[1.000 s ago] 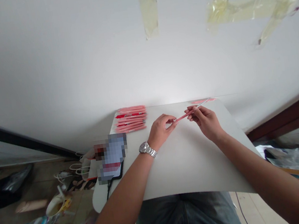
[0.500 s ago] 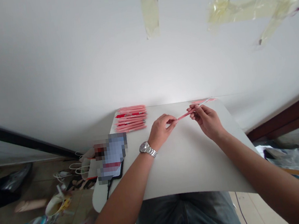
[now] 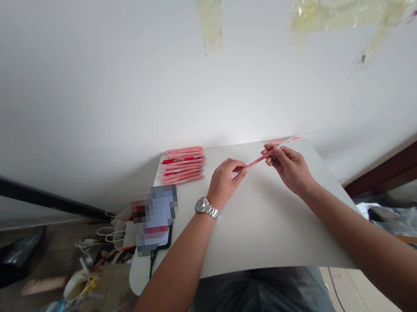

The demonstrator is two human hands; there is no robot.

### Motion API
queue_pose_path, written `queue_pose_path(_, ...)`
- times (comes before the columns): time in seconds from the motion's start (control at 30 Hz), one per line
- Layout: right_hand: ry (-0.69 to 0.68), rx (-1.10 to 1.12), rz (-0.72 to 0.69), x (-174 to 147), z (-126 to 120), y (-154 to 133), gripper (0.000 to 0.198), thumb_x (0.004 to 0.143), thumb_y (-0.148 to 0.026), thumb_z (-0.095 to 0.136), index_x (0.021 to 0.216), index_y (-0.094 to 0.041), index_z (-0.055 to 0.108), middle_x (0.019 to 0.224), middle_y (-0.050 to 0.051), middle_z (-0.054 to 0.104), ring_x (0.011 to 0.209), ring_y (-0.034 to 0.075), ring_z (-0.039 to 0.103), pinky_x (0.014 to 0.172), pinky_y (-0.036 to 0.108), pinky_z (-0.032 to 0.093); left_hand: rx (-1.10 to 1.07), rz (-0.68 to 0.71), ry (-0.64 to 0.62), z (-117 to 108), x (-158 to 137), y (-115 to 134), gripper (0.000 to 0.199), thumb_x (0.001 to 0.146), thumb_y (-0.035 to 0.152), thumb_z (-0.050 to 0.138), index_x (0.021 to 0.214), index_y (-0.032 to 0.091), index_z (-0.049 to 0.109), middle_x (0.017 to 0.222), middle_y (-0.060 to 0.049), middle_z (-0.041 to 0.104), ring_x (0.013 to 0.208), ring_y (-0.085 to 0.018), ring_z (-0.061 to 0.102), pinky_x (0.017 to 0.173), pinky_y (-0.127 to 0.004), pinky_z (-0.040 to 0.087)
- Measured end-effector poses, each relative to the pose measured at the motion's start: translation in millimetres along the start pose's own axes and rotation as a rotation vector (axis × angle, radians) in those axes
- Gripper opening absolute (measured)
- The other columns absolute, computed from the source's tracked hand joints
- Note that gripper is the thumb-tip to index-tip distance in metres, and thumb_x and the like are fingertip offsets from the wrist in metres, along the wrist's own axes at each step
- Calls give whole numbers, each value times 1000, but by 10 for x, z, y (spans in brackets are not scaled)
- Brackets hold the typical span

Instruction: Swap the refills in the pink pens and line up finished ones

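Left hand (image 3: 224,180) is clamping its grip on a pink pen (image 3: 257,161), right hand (image 3: 290,167) likewise (white rod (image 3: 289,139) protruding), more pens (image 3: 184,166) lying at far left corner of bench (image 3: 257,231)

The left tip of the pink pen (image 3: 256,161) is hidden in the fingertips of my left hand (image 3: 227,180); its junction with the thin pale rod (image 3: 289,141) is concealed by the fingers of my right hand (image 3: 288,166). The pink sticks (image 3: 296,139) beyond are too small to count. Pixelation obscures my phone (image 3: 157,219). My watch (image 3: 201,205) is too small to read. The upper edge cuts the yellowed tape (image 3: 211,20); the lower, my forearms (image 3: 174,278).
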State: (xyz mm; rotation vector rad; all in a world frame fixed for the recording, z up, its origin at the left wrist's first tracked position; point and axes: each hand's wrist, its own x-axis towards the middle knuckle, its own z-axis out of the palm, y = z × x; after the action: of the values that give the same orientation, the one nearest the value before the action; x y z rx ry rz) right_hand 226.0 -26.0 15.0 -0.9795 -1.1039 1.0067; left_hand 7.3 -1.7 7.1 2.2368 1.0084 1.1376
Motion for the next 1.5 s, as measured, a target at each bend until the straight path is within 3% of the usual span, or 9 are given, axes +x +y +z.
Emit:
queue_pose_path(0.23,177,-424,-258,-64,-51,-216,40,100,-57,55,102,-23,76,85,7,73,71,19,63,66,36,54,8,-36,61,-42,-2,-19,11,100,26,59,103,21,69,98,-4,69,87,-14,67,79,-28,55)
queue_pose_path(0.3,150,-516,-271,-51,-86,-210,41,101,-57,52,102,-23,75,89,7,74,68,18,62,65,35,53,4,-30,55,-30,-5,-26,11,100,26,59,104,21,69,99,-4,69,88,-14,67,81,-28,56)
queue_pose_path(0.47,-66,-708,-313,-9,-88,-87,40,102,-55,51,98,-24,75,89,7,75,74,20,67,73,37,53,0,-10,23,7,-12,-22,12,99,25,60,106,22,69,99,-4,70,91,-15,69,85,-30,58)
queue_pose_path(0.63,-119,-731,-339,1,-53,-34,34,104,-49,51,102,-24,74,86,6,75,78,21,68,73,36,52,3,-24,20,5,-12,-16,11,100,25,60,105,21,69,99,-3,70,90,-14,69,85,-29,57)
queue_pose_path(0.87,-142,-676,-245,28,-109,48,37,103,-51,52,108,-23,74,90,5,76,74,19,68,72,35,56,3,-18,10,-5,-7,-20,12,100,25,59,104,21,70,98,-4,70,89,-14,69,84,-29,58)
queue_pose_path(1.1,-48,-596,-285,-5,-85,23,40,102,-56,50,102,-24,75,102,8,76,71,18,65,71,36,56,11,-25,22,-9,-7,-17,13,100,25,59,105,21,70,99,-4,71,89,-15,69,78,-28,56)
queue_pose_path(1.3,-130,-583,-184,41,-114,94,41,101,-56,52,110,-23,75,95,7,77,72,18,66,71,36,58,9,-34,12,4,-8,-23,13,101,26,58,105,21,69,98,-3,70,89,-14,69,81,-28,56)
queue_pose_path(1.5,-91,-493,-185,7,-75,33,42,101,-56,54,110,-23,76,101,8,76,72,18,63,70,36,56,-7,-37,10,3,-10,0,15,101,27,58,106,21,70,100,-4,70,90,-14,69,80,-27,57)
